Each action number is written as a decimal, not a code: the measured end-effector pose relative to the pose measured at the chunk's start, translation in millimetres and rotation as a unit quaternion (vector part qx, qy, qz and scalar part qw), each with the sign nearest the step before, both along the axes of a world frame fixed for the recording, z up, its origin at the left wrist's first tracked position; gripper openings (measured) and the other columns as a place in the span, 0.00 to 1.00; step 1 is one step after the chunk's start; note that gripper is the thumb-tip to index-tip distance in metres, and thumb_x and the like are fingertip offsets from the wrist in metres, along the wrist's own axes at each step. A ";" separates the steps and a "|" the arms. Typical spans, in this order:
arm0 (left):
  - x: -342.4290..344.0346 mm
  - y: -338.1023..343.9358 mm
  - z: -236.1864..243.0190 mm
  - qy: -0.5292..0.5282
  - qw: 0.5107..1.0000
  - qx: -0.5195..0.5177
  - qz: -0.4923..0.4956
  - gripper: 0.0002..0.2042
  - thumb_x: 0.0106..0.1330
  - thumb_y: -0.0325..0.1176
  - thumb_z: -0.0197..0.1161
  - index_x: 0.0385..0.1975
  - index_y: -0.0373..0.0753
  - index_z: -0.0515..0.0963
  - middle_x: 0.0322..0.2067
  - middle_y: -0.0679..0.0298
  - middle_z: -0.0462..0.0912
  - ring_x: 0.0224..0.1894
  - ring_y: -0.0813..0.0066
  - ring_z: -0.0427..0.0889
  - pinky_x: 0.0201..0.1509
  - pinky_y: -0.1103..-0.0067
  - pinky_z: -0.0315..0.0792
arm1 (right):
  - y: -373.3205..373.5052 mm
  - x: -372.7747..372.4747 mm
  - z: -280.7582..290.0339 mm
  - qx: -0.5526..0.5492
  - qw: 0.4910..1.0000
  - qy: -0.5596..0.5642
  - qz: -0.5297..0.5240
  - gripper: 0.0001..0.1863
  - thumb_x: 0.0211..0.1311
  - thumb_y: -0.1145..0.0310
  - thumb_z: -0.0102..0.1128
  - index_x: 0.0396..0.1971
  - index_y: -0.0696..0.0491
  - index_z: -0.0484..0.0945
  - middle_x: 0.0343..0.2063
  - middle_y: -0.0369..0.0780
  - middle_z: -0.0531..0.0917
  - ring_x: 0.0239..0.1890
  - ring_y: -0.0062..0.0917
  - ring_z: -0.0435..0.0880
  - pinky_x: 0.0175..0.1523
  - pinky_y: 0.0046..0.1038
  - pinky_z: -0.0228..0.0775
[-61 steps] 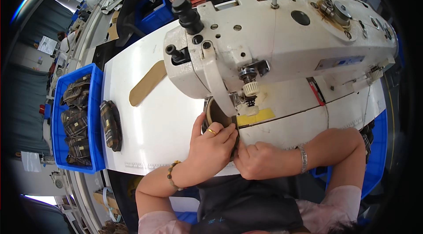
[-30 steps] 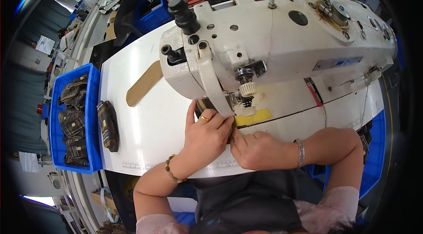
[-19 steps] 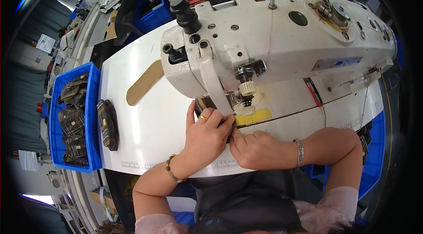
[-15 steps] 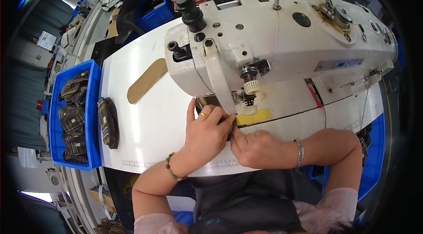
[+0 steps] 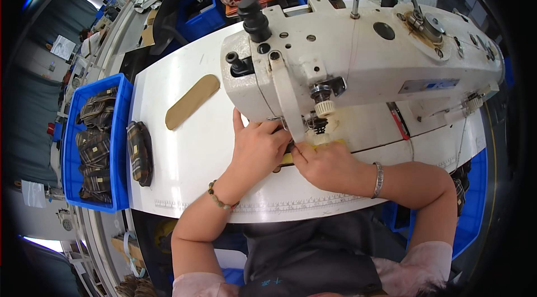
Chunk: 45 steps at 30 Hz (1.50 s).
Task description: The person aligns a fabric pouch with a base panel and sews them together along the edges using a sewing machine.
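Note:
Both hands work close together under the head of a white sewing machine (image 5: 358,53). My left hand (image 5: 258,148) is closed over a dark fabric piece (image 5: 289,147), with its thumb side up against the machine's needle area. Beside it, my right hand (image 5: 327,167) pinches the near right edge of the same piece. Most of the fabric piece is hidden by my fingers and the machine head. A yellow strip on the machine bed lies partly beneath my right fingers. The needle itself cannot be made out.
Left of my hands lie a tan insole-shaped piece (image 5: 193,102) and a folded plaid fabric piece (image 5: 139,154). A blue crate (image 5: 124,146) holds several plaid pieces. A red-and-black tool (image 5: 399,122) rests on the machine bed. Blue bins (image 5: 204,25) stand beyond the white table (image 5: 184,185).
Both hands have moved slightly away from me, toward the machine, with the fabric piece. My right hand now covers more of the yellow strip. The whole view has shifted a little.

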<state>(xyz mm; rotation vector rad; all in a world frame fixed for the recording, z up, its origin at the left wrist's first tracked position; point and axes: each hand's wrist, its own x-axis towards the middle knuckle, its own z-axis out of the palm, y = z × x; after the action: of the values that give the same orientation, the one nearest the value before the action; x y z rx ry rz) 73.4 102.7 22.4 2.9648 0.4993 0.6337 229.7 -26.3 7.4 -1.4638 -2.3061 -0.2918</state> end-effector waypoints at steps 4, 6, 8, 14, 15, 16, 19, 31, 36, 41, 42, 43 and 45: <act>-4.8 -13.4 9.2 -0.013 0.998 0.063 0.018 0.03 0.55 0.32 0.66 0.29 0.46 0.85 0.33 0.74 0.82 0.48 0.72 0.78 0.67 0.40 0.48 | 0.8 1.2 1.1 -0.018 1.000 0.012 -0.001 0.12 0.52 0.71 0.59 0.35 0.61 0.81 0.20 0.38 0.77 0.17 0.24 0.80 0.20 0.27 0.72; -6.4 -20.3 15.0 0.001 0.994 0.106 0.006 0.05 0.56 0.32 0.64 0.31 0.46 0.84 0.33 0.74 0.82 0.51 0.73 0.77 0.68 0.38 0.48 | 1.1 1.1 1.9 -0.006 1.000 0.016 -0.002 0.11 0.52 0.72 0.59 0.34 0.61 0.81 0.20 0.38 0.77 0.18 0.25 0.81 0.20 0.28 0.72; -6.1 -27.5 18.3 0.067 0.990 0.122 0.018 0.10 0.58 0.32 0.62 0.40 0.45 0.82 0.34 0.73 0.82 0.54 0.72 0.75 0.67 0.37 0.48 | 2.9 0.6 0.0 -0.001 1.000 0.030 0.004 0.10 0.52 0.72 0.58 0.33 0.60 0.80 0.20 0.38 0.77 0.18 0.25 0.81 0.20 0.28 0.72; -8.9 -27.8 22.8 0.073 0.995 0.064 0.013 0.23 0.54 0.27 0.66 0.53 0.43 0.77 0.40 0.71 0.83 0.50 0.67 0.77 0.58 0.51 0.55 | 2.9 -1.9 -5.3 0.008 0.999 0.043 0.001 0.06 0.53 0.71 0.58 0.30 0.57 0.79 0.20 0.38 0.78 0.19 0.25 0.82 0.21 0.28 0.72; -9.2 -25.3 24.9 0.073 0.995 0.063 0.012 0.23 0.54 0.27 0.66 0.53 0.43 0.77 0.40 0.71 0.83 0.50 0.67 0.77 0.58 0.51 0.55 | 1.9 -2.0 -5.8 0.004 1.000 0.028 -0.007 0.06 0.53 0.71 0.58 0.29 0.56 0.78 0.20 0.37 0.78 0.19 0.25 0.82 0.21 0.28 0.73; -9.8 -21.9 28.4 0.084 0.996 0.031 0.017 0.22 0.53 0.28 0.67 0.51 0.44 0.78 0.40 0.72 0.82 0.50 0.67 0.76 0.57 0.52 0.56 | 1.3 -0.8 -5.4 0.003 1.000 0.027 -0.007 0.06 0.53 0.71 0.58 0.29 0.56 0.78 0.20 0.37 0.78 0.19 0.25 0.82 0.21 0.28 0.73; -11.3 -19.0 24.1 0.076 0.997 0.022 0.026 0.20 0.51 0.30 0.70 0.47 0.46 0.81 0.40 0.73 0.81 0.48 0.67 0.76 0.57 0.55 0.57 | 1.9 0.5 -3.6 -0.008 0.999 0.040 -0.003 0.06 0.53 0.70 0.59 0.30 0.55 0.78 0.20 0.36 0.78 0.19 0.24 0.82 0.21 0.28 0.73; -9.3 -28.7 18.8 0.023 0.991 0.098 0.086 0.07 0.53 0.35 0.68 0.32 0.47 0.84 0.42 0.77 0.78 0.49 0.74 0.76 0.68 0.33 0.42 | -0.1 3.8 3.5 -0.064 0.997 0.024 -0.041 0.14 0.53 0.70 0.58 0.39 0.58 0.80 0.22 0.36 0.81 0.21 0.26 0.83 0.25 0.29 0.73; -11.3 -21.6 16.8 0.009 0.997 0.054 0.054 0.06 0.53 0.34 0.67 0.31 0.46 0.85 0.39 0.78 0.79 0.48 0.75 0.77 0.70 0.36 0.46 | -1.6 5.5 1.6 -0.071 0.997 0.020 -0.034 0.20 0.53 0.70 0.58 0.47 0.61 0.81 0.18 0.35 0.80 0.21 0.25 0.82 0.26 0.29 0.73; -10.9 -20.7 11.9 -0.032 0.996 0.084 0.024 0.05 0.48 0.32 0.70 0.26 0.47 0.86 0.33 0.77 0.79 0.45 0.75 0.77 0.69 0.45 0.53 | -0.5 3.2 4.3 -0.066 0.997 0.036 -0.035 0.14 0.52 0.71 0.58 0.39 0.58 0.81 0.18 0.35 0.80 0.21 0.25 0.83 0.25 0.28 0.73; -10.3 -19.8 12.8 -0.032 0.996 0.083 0.022 0.05 0.48 0.32 0.70 0.26 0.47 0.86 0.33 0.77 0.79 0.45 0.75 0.77 0.69 0.45 0.53 | -0.6 3.3 5.0 -0.065 0.997 0.041 -0.032 0.11 0.52 0.71 0.59 0.36 0.57 0.81 0.19 0.35 0.79 0.22 0.25 0.83 0.25 0.28 0.73; -9.8 -17.9 14.9 -0.025 0.998 0.055 0.015 0.08 0.48 0.31 0.72 0.29 0.48 0.86 0.33 0.78 0.80 0.39 0.73 0.75 0.58 0.55 0.57 | -0.9 3.6 5.3 -0.066 0.996 0.042 -0.034 0.11 0.52 0.71 0.59 0.36 0.57 0.81 0.19 0.35 0.79 0.22 0.25 0.83 0.25 0.28 0.73; -7.8 -16.4 15.6 -0.016 0.999 0.027 0.007 0.11 0.47 0.30 0.74 0.32 0.50 0.87 0.33 0.79 0.81 0.34 0.70 0.74 0.47 0.66 0.61 | -1.4 3.8 6.0 -0.050 0.998 0.041 -0.024 0.06 0.50 0.71 0.59 0.29 0.55 0.79 0.20 0.36 0.79 0.22 0.25 0.83 0.25 0.28 0.73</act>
<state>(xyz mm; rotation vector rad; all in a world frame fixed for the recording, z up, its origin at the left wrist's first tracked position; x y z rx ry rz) 65.6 86.3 38.0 2.9991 0.5089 0.7072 233.5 -27.7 13.4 -1.5521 -2.2509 -0.1293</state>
